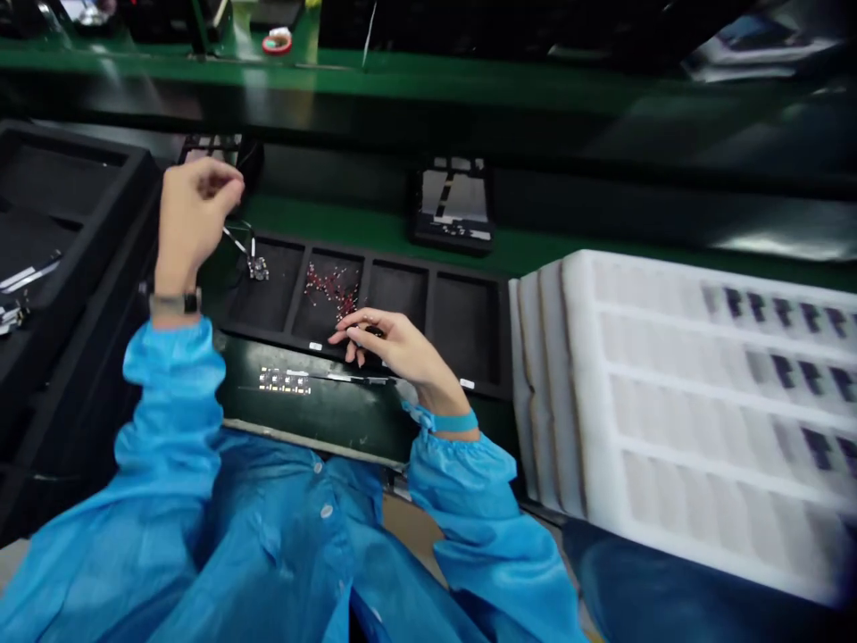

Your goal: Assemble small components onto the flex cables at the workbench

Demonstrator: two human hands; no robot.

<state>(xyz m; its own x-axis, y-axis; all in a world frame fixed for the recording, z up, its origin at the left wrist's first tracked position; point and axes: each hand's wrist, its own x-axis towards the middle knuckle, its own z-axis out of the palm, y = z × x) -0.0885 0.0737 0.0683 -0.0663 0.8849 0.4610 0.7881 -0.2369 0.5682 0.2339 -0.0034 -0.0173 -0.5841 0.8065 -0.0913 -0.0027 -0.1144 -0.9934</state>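
Observation:
My left hand (191, 214) is raised above the left end of a black compartment tray (402, 290), its fingers pinched together on something I cannot make out. Thin wires with a small metal part (253, 262) hang or lie just below it. My right hand (388, 344) rests on the tray's front rim, fingers curled around a small dark piece (373, 331). Small red parts (331, 288) lie scattered in the second compartment, right beside those fingers. Both arms wear blue sleeves.
Stacked white foam trays (669, 393) holding several small dark parts stand at the right. Black trays (60, 232) sit at the left. A small dark device (453, 207) lies on the green bench behind. A red-and-white tape roll (277, 42) sits far back.

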